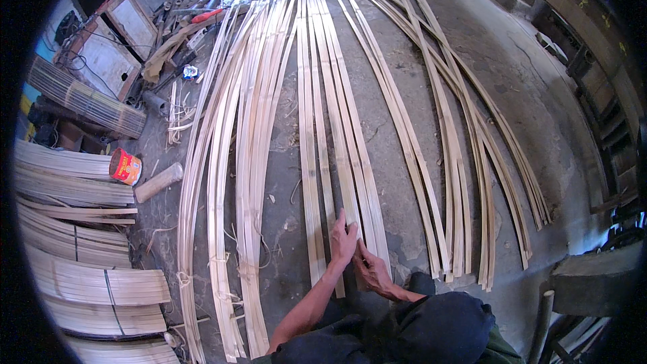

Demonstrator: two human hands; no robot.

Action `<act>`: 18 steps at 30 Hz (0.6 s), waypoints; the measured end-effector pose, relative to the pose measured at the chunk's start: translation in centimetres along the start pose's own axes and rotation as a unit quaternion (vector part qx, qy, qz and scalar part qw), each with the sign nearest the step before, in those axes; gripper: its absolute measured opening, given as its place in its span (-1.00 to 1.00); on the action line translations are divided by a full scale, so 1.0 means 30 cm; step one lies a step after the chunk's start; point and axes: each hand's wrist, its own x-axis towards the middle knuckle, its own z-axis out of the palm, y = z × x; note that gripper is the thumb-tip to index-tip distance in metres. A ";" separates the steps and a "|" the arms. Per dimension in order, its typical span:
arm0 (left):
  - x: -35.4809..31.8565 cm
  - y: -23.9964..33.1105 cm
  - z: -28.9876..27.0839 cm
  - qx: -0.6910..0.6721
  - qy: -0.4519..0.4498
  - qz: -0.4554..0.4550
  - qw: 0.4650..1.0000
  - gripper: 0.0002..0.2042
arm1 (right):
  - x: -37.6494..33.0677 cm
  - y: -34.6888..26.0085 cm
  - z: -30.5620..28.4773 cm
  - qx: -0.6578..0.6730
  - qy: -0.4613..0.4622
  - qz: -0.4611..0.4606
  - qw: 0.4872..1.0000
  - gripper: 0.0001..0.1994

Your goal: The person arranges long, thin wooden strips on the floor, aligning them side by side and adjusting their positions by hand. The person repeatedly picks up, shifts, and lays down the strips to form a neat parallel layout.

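Long pale bamboo strips [344, 175] lie side by side on the floor in front of me, running away from my body. My left hand [344, 241] is closed at the near part of one middle strip, thumb and forefinger along it. Just below and to the right, my right hand [372, 269] has its fingers bent in around the same strip, close to its near end. The two hands nearly touch. My palms hide part of the strip, and the undersides of my fingers do not show.
More strips, some with curled shavings, form a bundle [253, 101] on the left. Crossing strips [458, 94] lie on the right. Tied stacks [101, 290], a red-and-yellow tub [125, 166] and a short wooden cylinder [159, 183] line the left side. A dark block [600, 280] stands at the lower right.
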 end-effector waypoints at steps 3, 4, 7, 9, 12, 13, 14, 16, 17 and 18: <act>-0.021 0.030 -0.051 0.009 -0.020 -0.049 0.999 -0.42 | 0.008 -0.010 0.003 -0.020 -0.031 -0.026 0.999 -0.47; -0.024 0.033 -0.062 0.009 -0.031 -0.068 0.997 -0.42 | 0.010 -0.020 0.002 -0.027 -0.047 -0.010 0.998 -0.46; -0.024 0.023 -0.065 0.026 -0.024 -0.036 0.999 -0.40 | -0.002 -0.049 -0.004 -0.044 -0.062 -0.001 0.997 -0.42; -0.024 0.018 -0.072 0.034 -0.025 -0.015 0.999 -0.40 | -0.006 -0.053 -0.008 -0.061 -0.067 -0.001 0.996 -0.39; -0.021 0.009 -0.080 0.033 -0.038 -0.004 0.999 -0.37 | 0.004 -0.041 -0.009 -0.102 -0.081 -0.010 0.991 -0.34; -0.020 0.007 -0.082 0.031 -0.044 -0.004 0.999 -0.36 | 0.015 -0.040 -0.013 -0.121 -0.087 -0.027 0.988 -0.31; -0.026 0.014 -0.081 0.068 -0.042 0.016 0.997 -0.34 | 0.016 -0.048 -0.017 -0.140 -0.091 -0.039 0.985 -0.28; -0.032 0.028 -0.077 0.140 -0.039 0.053 0.988 -0.31 | 0.024 -0.087 -0.039 -0.165 -0.108 0.004 0.980 -0.29; -0.031 0.033 -0.075 0.158 -0.057 0.046 0.985 -0.31 | 0.025 -0.100 -0.048 -0.178 -0.117 0.026 0.977 -0.30; -0.019 0.045 -0.076 0.175 -0.075 0.043 0.981 -0.30 | 0.028 -0.089 -0.060 -0.187 -0.115 0.020 0.975 -0.31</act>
